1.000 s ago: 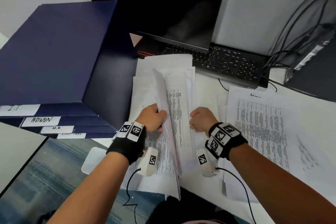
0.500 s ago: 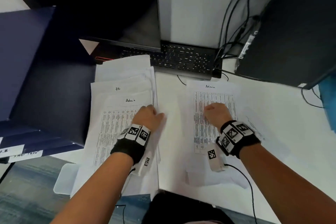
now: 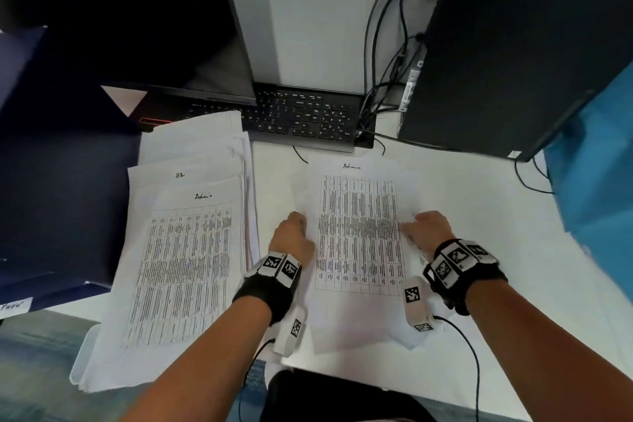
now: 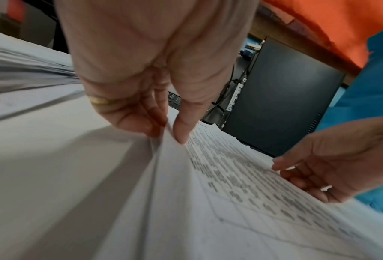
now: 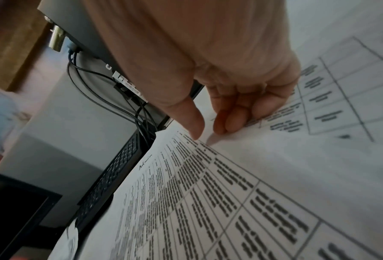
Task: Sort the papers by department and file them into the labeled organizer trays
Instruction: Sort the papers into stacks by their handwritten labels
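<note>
A printed table sheet headed "Admin" (image 3: 358, 233) tops a small pile right of centre on the white desk. My left hand (image 3: 301, 228) pinches the pile's left edge between thumb and fingers (image 4: 179, 133), lifting a few sheet edges (image 4: 161, 140). My right hand (image 3: 411, 228) grips the right edge, thumb (image 5: 195, 130) on top and fingers (image 5: 230, 123) curled beneath. A second, taller stack (image 3: 185, 267) lies to the left, also topped by an "Admin" sheet, with an "HR" sheet (image 3: 180, 175) peeking out behind. The dark blue organizer (image 3: 61, 188) stands at far left; one label (image 3: 13, 307) shows.
A black keyboard (image 3: 301, 120) and a dark monitor (image 3: 120, 17) sit behind the papers. A black computer tower (image 3: 507, 55) with hanging cables (image 3: 380, 79) stands at the back right. Another printed sheet (image 5: 341, 79) lies under the right pile. Blue cloth (image 3: 596, 199) borders the desk's right side.
A second ago both hands held a sheet on edge over the left stack. It went onto the right pile; my left hand crossed to that pile's left edge, my right hand to its right edge.
</note>
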The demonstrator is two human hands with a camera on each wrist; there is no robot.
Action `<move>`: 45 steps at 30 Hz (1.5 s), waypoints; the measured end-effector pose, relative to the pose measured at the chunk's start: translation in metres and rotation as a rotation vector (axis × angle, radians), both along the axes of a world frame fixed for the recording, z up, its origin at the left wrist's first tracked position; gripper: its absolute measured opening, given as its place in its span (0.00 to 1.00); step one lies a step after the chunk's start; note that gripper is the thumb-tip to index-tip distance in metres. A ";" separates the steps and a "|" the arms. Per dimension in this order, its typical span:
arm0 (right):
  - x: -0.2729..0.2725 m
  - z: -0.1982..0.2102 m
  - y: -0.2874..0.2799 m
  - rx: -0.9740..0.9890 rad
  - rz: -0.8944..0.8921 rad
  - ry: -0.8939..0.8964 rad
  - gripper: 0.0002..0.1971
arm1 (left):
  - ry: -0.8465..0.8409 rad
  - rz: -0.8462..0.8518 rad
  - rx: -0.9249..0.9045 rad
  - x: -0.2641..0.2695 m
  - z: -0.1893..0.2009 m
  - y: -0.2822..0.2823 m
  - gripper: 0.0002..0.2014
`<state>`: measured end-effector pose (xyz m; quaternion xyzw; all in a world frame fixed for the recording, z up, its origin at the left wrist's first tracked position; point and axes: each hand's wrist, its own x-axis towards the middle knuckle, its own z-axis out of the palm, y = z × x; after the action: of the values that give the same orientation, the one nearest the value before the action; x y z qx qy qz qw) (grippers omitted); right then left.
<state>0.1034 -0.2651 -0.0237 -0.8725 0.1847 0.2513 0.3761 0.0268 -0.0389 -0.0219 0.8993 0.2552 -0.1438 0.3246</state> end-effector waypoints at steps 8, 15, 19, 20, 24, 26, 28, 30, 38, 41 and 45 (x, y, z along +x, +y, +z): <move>0.004 -0.012 -0.012 0.116 -0.032 0.017 0.26 | -0.223 -0.162 0.079 -0.012 -0.010 -0.014 0.07; 0.002 -0.008 -0.031 0.350 -0.145 -0.046 0.05 | -0.532 -0.143 -0.411 -0.023 -0.009 -0.029 0.11; 0.004 -0.007 -0.035 0.150 -0.151 -0.095 0.27 | -0.525 0.110 -0.548 -0.013 -0.004 -0.032 0.12; 0.006 -0.009 -0.037 0.154 -0.166 -0.090 0.31 | -0.513 0.113 -0.577 -0.010 -0.002 -0.032 0.12; 0.014 -0.013 -0.047 0.229 -0.179 -0.119 0.11 | -0.342 0.001 -0.633 -0.004 -0.003 -0.028 0.05; 0.013 -0.011 -0.047 0.251 -0.155 -0.122 0.09 | -0.259 -0.015 -0.609 -0.005 -0.007 -0.024 0.16; 0.013 -0.005 -0.042 0.276 -0.098 -0.117 0.10 | -0.267 0.019 -0.550 -0.006 -0.009 -0.020 0.17; 0.010 0.003 -0.034 0.317 -0.042 -0.090 0.08 | -0.328 0.124 -0.510 -0.008 -0.008 -0.016 0.11; 0.001 0.011 0.016 0.351 0.144 0.013 0.05 | -0.373 0.451 -0.520 -0.026 0.016 0.028 0.25; -0.007 0.015 0.043 0.410 0.110 0.008 0.06 | -0.410 0.401 -0.568 -0.048 0.031 0.042 0.28; -0.021 0.025 0.082 0.497 0.160 0.028 0.12 | -0.313 0.327 -0.431 -0.076 0.042 0.076 0.18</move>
<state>0.0821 -0.1836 0.0013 -0.7616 0.0530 0.3300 0.5552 -0.0490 0.0371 0.0200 0.7682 0.3068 -0.0002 0.5619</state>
